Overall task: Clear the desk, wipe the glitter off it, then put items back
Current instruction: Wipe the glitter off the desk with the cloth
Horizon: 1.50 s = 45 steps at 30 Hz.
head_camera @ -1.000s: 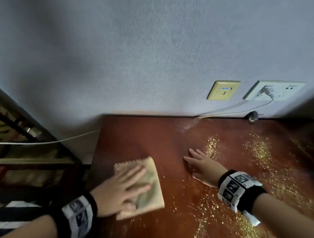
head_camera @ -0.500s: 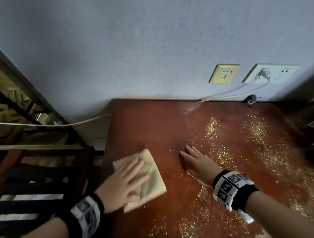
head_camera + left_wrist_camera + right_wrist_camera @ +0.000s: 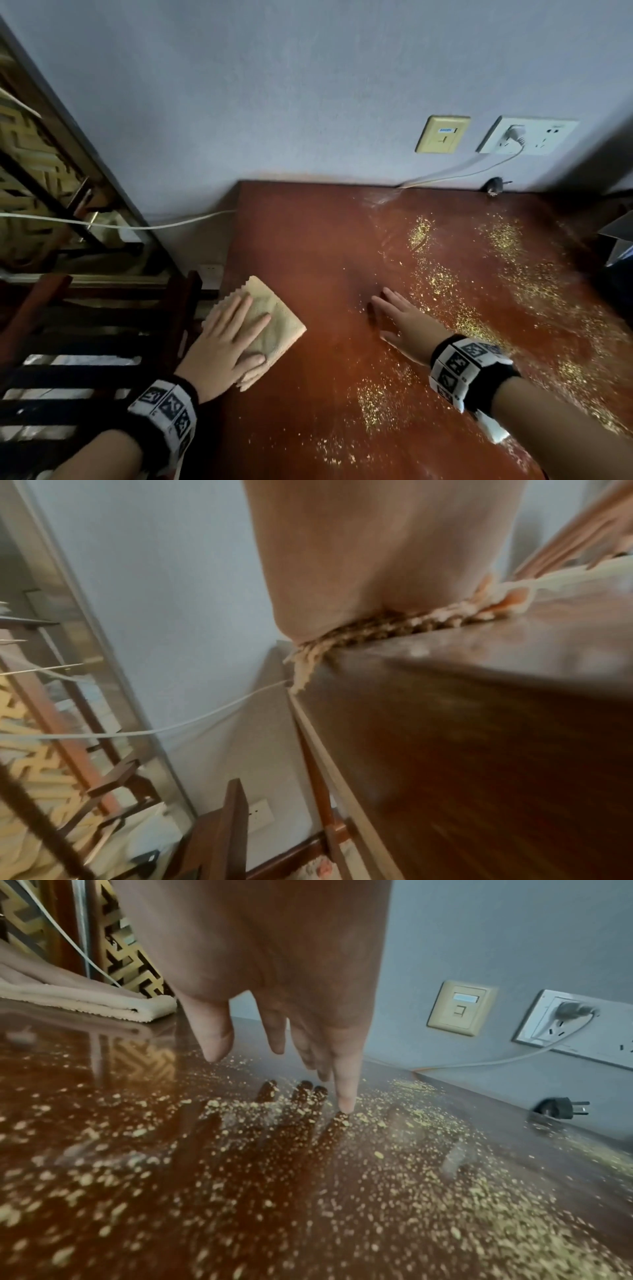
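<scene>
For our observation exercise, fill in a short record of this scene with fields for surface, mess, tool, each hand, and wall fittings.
surface: red-brown desk against a grey wall
mess: gold glitter, mostly on the right half
tool: folded cloth at the desk's left edge
left hand: flat, pressing on the cloth
right hand: flat, fingers straight, fingertip touching the desk
wall fittings: socket with plug in; beige plate
</scene>
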Available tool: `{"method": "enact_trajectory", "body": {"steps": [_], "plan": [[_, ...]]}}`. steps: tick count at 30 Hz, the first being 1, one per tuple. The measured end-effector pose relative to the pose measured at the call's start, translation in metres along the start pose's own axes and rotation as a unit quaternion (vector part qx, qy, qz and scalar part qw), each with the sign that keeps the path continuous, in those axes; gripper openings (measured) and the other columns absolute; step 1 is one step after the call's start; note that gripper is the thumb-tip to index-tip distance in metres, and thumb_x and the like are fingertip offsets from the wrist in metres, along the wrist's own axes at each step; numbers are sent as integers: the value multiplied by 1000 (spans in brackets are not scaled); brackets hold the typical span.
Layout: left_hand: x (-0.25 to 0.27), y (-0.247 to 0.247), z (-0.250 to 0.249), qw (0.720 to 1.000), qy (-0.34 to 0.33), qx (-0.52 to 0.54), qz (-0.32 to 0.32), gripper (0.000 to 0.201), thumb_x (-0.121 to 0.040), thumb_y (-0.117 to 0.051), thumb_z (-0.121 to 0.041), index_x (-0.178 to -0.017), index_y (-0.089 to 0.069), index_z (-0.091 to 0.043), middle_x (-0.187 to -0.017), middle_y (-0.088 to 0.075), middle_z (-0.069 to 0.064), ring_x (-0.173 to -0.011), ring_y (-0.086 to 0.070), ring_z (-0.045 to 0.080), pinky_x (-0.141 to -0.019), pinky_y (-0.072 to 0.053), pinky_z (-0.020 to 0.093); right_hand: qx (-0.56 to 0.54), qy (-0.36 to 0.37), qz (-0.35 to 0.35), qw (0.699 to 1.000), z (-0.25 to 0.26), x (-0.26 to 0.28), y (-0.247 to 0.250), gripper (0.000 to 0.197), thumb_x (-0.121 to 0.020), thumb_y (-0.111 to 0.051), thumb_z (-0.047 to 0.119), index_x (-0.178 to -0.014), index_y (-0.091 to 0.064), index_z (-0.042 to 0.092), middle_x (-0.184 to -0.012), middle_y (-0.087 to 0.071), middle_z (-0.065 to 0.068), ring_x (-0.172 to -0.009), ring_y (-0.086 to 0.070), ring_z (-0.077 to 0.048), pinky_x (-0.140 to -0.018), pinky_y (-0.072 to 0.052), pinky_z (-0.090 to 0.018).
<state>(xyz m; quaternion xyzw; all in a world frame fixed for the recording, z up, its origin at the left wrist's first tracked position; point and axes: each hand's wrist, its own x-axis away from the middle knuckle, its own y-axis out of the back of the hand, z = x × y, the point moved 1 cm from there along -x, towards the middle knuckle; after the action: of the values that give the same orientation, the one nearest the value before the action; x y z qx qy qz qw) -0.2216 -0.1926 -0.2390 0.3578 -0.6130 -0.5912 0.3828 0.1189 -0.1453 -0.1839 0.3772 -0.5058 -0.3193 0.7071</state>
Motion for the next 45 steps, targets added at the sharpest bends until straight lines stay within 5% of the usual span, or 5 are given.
{"method": "enact_trajectory", "body": {"steps": [7,13,30,38,45], "plan": [[109,-10,-98,975,-210,13,70,67,-90,-35,-66,-148,-26,-33,-152,-29,9,-141,-26,28,-113,-17,42,9,44,12,999,-2,39,-22,67,-96,-47,34,-150,-6,32,-158,7,7,-146,-2,-12,-114,-29,-35],[68,0,-34,996,62,58,17,63,-93,-15,-64,-149,1,-40,-157,-16,13,-147,4,23,-115,-12,44,-1,34,-11,999,-13,52,-24,65,-96,-46,35,-150,-10,29,-159,2,0,-144,-19,-18,-112,-33,-35],[118,-13,-93,995,-25,-85,36,65,-103,-9,-38,-115,-65,-8,-150,-32,20,-140,-15,49,-111,-17,56,7,39,6,999,-36,107,-45,62,-98,-44,34,-149,-11,32,-159,4,7,-146,-7,-11,-114,-29,-32],[92,-5,-185,969,-248,11,-5,63,-89,-41,-57,-145,-35,-29,-153,-31,10,-142,-27,28,-109,-25,43,96,12,56,994,-40,106,-53,82,-91,-47,52,-149,7,33,-156,23,2,-145,17,-17,-118,-6,-47],[47,5,-101,996,-2,-11,86,63,-98,-6,-55,-150,-14,-22,-149,-35,18,-138,-23,28,-107,-24,41,99,10,58,993,-41,107,-53,84,-89,-47,55,-148,9,34,-156,22,1,-145,16,-17,-118,-7,-49]]}}
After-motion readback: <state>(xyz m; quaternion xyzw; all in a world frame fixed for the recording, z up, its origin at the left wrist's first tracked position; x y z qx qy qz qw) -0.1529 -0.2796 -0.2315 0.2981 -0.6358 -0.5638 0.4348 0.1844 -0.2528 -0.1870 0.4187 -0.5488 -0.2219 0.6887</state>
